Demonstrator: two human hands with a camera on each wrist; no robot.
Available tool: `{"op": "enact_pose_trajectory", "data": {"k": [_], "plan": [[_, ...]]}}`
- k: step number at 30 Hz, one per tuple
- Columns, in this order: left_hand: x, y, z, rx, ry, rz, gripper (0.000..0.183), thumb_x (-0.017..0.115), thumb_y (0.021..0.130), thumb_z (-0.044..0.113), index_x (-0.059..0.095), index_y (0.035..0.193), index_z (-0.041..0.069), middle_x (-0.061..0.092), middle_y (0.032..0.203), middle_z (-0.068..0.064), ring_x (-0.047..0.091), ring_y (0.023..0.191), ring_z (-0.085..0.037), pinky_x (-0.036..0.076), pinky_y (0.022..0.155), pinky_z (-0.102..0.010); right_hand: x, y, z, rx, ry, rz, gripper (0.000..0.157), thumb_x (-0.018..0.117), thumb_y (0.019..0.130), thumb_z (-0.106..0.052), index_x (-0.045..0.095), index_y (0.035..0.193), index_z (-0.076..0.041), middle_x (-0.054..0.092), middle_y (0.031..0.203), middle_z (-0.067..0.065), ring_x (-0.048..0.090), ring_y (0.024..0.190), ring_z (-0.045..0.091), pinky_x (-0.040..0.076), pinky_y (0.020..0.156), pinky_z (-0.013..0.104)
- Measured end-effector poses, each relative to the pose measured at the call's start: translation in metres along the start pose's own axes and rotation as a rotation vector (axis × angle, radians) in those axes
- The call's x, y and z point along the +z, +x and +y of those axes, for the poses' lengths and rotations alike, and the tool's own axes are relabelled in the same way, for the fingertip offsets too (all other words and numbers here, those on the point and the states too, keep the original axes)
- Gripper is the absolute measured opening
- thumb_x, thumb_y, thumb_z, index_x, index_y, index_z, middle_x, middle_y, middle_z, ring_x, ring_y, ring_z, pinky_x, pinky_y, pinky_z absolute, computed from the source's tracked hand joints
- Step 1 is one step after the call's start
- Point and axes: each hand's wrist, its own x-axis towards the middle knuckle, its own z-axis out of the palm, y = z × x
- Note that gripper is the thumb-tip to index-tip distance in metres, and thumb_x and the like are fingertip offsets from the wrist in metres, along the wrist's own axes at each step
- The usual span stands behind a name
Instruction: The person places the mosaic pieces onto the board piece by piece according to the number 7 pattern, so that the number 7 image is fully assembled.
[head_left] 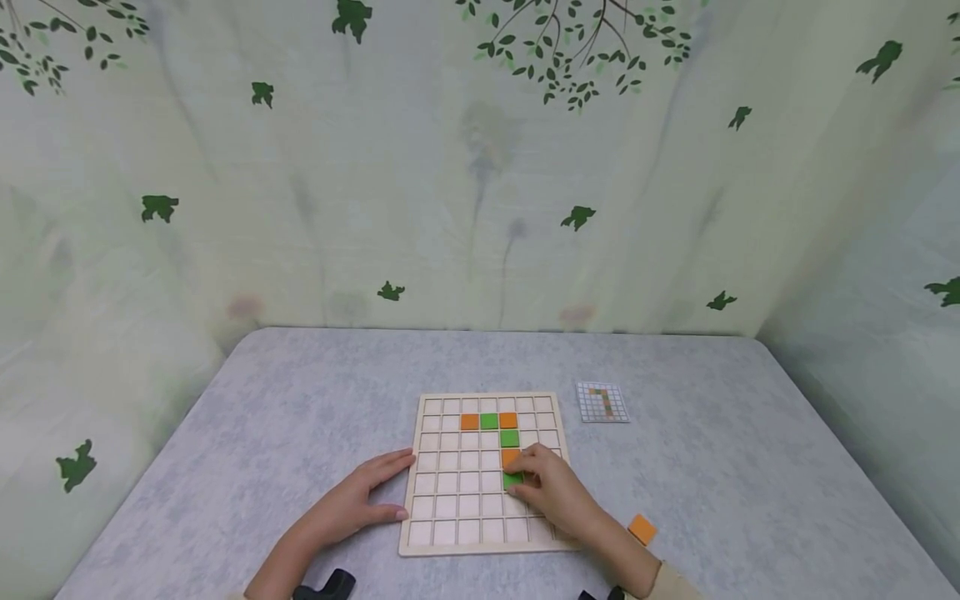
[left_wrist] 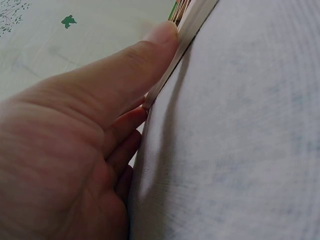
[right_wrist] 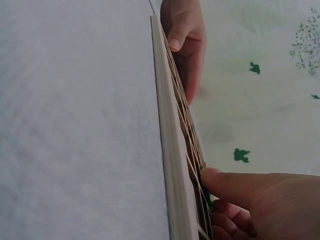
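A wooden grid board (head_left: 447, 507) with square cells lies on the table. Orange and green square tiles sit in its cells: a short row near the top, with a column running down from the row's right end. Between thumb and fingertips my right hand (head_left: 558, 493) pinches a green tile (head_left: 512, 481) at the column's lower end, just below an orange tile (head_left: 510, 458). My left hand (head_left: 352, 502) touches the board's left edge with fairly straight fingers and thumb; the left wrist view shows the thumb (left_wrist: 157, 37) against the rim.
A loose orange tile (head_left: 642, 529) lies on the table beside my right forearm. Behind the board's right corner is a small card (head_left: 602, 402) printed with a grid and coloured squares. Black objects (head_left: 326, 586) show at the bottom edge. A leaf-patterned curtain (head_left: 480, 167) hangs behind the table.
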Motion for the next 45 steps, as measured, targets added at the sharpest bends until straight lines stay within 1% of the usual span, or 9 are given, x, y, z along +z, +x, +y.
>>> {"op": "enact_pose_trajectory", "data": {"k": [8, 15, 21, 25, 28, 31, 36, 41, 45], "plan": [[0.001, 0.001, 0.000, 0.003, 0.001, -0.005, 0.077, 0.067, 0.074, 0.045, 0.040, 0.136, 0.009, 0.034, 0.140, -0.011, 0.025, 0.127, -0.037, 0.022, 0.097, -0.058, -0.023, -0.010, -0.009, -0.005, 0.059, 0.047, 0.037, 0.069, 0.080, -0.013, 0.060, 0.116, -0.006, 0.058, 0.104, 0.002, 0.053, 0.090, 0.019, 0.047, 0.075, 0.030], [0.001, 0.001, 0.000, 0.003, 0.019, -0.005, 0.078, 0.066, 0.074, 0.047, 0.039, 0.137, 0.010, 0.034, 0.140, -0.009, 0.025, 0.128, -0.036, 0.023, 0.097, -0.057, -0.062, -0.041, -0.005, -0.001, -0.001, 0.098, 0.043, 0.071, 0.077, -0.017, 0.059, 0.118, -0.014, 0.057, 0.113, -0.005, 0.054, 0.095, 0.023, 0.047, 0.077, 0.038], [0.002, 0.001, -0.001, 0.007, 0.033, 0.001, 0.077, 0.066, 0.076, 0.047, 0.039, 0.137, 0.011, 0.034, 0.140, -0.008, 0.026, 0.128, -0.035, 0.023, 0.097, -0.057, -0.088, -0.077, 0.019, -0.009, -0.033, 0.041, 0.043, 0.069, 0.079, -0.024, 0.057, 0.120, -0.013, 0.054, 0.117, -0.005, 0.053, 0.098, 0.022, 0.046, 0.078, 0.035], [0.002, 0.001, 0.000, 0.007, 0.031, 0.001, 0.076, 0.067, 0.076, 0.046, 0.039, 0.137, 0.010, 0.034, 0.140, -0.008, 0.026, 0.128, -0.035, 0.023, 0.097, -0.057, -0.100, -0.097, 0.039, 0.038, -0.021, -0.070, 0.046, 0.069, 0.079, -0.028, 0.056, 0.120, -0.010, 0.055, 0.117, 0.003, 0.052, 0.099, 0.013, 0.045, 0.079, 0.026], [0.002, 0.001, 0.000, 0.001, 0.036, 0.000, 0.077, 0.067, 0.076, 0.046, 0.038, 0.138, 0.011, 0.034, 0.141, -0.008, 0.025, 0.128, -0.035, 0.023, 0.097, -0.057, -0.105, -0.106, 0.049, 0.066, 0.015, -0.173, 0.043, 0.069, 0.079, -0.021, 0.057, 0.119, -0.009, 0.055, 0.117, 0.006, 0.049, 0.102, 0.005, 0.043, 0.082, 0.020], [0.002, 0.001, 0.001, -0.005, 0.041, -0.001, 0.077, 0.066, 0.076, 0.046, 0.038, 0.138, 0.011, 0.034, 0.141, -0.008, 0.025, 0.128, -0.035, 0.023, 0.097, -0.057, -0.107, -0.107, 0.054, 0.069, 0.053, -0.232, 0.038, 0.066, 0.080, -0.010, 0.058, 0.117, -0.008, 0.055, 0.117, 0.008, 0.046, 0.106, 0.003, 0.041, 0.084, 0.018], [0.001, 0.001, 0.002, -0.026, 0.038, -0.006, 0.078, 0.066, 0.076, 0.047, 0.037, 0.138, 0.011, 0.033, 0.141, -0.008, 0.025, 0.128, -0.035, 0.022, 0.098, -0.057, -0.105, -0.106, 0.055, 0.058, 0.026, -0.223, 0.030, 0.067, 0.080, -0.009, 0.060, 0.109, -0.011, 0.056, 0.108, 0.002, 0.049, 0.095, 0.004, 0.044, 0.078, 0.019], [0.000, 0.001, 0.000, -0.035, 0.046, -0.001, 0.078, 0.066, 0.075, 0.048, 0.037, 0.138, 0.011, 0.033, 0.141, -0.006, 0.025, 0.129, -0.033, 0.022, 0.099, -0.056, -0.097, -0.099, 0.047, 0.119, -0.104, -0.199, 0.022, 0.070, 0.078, -0.018, 0.061, 0.097, -0.011, 0.053, 0.087, -0.005, 0.046, 0.073, 0.005, 0.043, 0.061, 0.023], [0.001, 0.001, 0.001, -0.027, 0.047, 0.000, 0.077, 0.066, 0.076, 0.048, 0.038, 0.138, 0.011, 0.034, 0.141, -0.007, 0.025, 0.128, -0.035, 0.022, 0.098, -0.056, -0.091, -0.091, 0.039, 0.112, -0.134, -0.160, 0.021, 0.069, 0.080, -0.021, 0.059, 0.095, -0.012, 0.052, 0.088, -0.006, 0.048, 0.076, 0.006, 0.045, 0.063, 0.023]]}}
